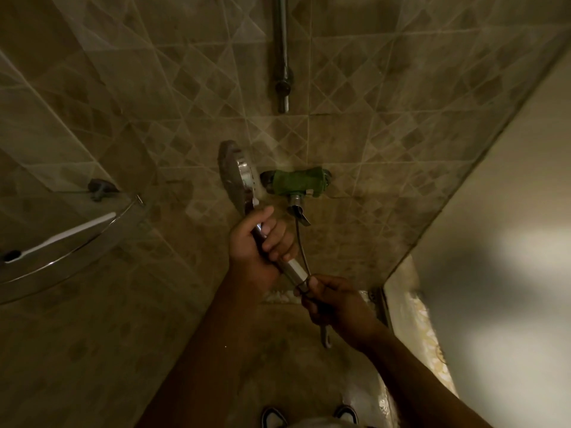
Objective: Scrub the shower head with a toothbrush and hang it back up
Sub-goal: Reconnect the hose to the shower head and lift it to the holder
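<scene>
Left hand (pixel 251 242) wraps the shower head (pixel 236 173) handle, right hand (pixel 332 299) pinches the hose (pixel 301 242); toothbrush (pixel 61 234) lies shelved at left, so I judge rehanging outstanding, scrubbing unconfirmed.

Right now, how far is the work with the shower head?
Done: the shower head is off the wall; the left hand grips its handle and the right hand pinches the hose end. In hand: nothing is being scrubbed, since the toothbrush lies on the glass corner shelf. Whether scrubbing has happened cannot be told. Left: hanging it back on the rail.
</scene>
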